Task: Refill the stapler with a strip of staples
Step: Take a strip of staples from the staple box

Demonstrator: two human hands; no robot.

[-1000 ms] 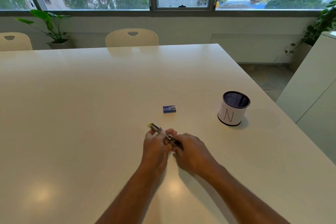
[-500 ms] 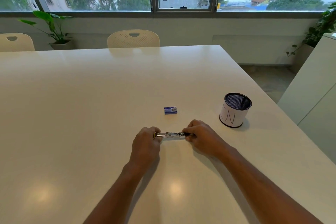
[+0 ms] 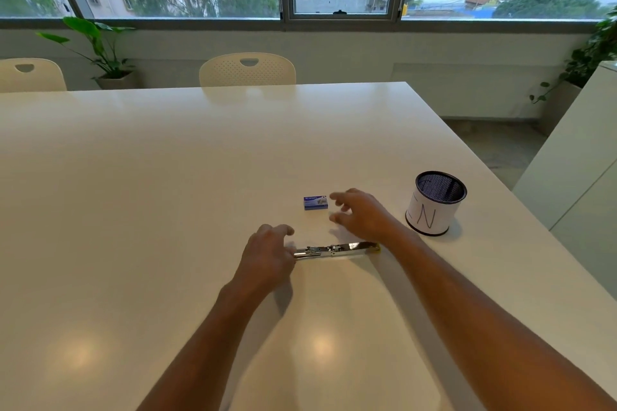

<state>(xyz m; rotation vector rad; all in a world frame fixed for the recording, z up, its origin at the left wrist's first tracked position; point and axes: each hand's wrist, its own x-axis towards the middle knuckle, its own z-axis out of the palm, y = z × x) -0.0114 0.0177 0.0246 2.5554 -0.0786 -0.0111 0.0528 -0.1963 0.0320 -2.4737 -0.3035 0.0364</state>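
A small metal stapler (image 3: pixel 337 249) lies flat on the white table (image 3: pixel 167 193), opened out lengthwise, with a yellow tip at its right end. My left hand (image 3: pixel 268 255) rests on the stapler's left end and holds it down. A little blue box of staples (image 3: pixel 315 202) sits just beyond the stapler. My right hand (image 3: pixel 359 212) hovers with fingers spread right beside the box, on its right, holding nothing.
A black mesh pen cup (image 3: pixel 436 203) wrapped in white paper marked "N" stands to the right. The table's right edge runs close past it. Two cream chairs (image 3: pixel 247 69) and potted plants (image 3: pixel 100 50) stand at the far side under the window.
The stapler went from held in both hands to lying opened out on the table. My right hand let go of it and moved forward beside the staple box.
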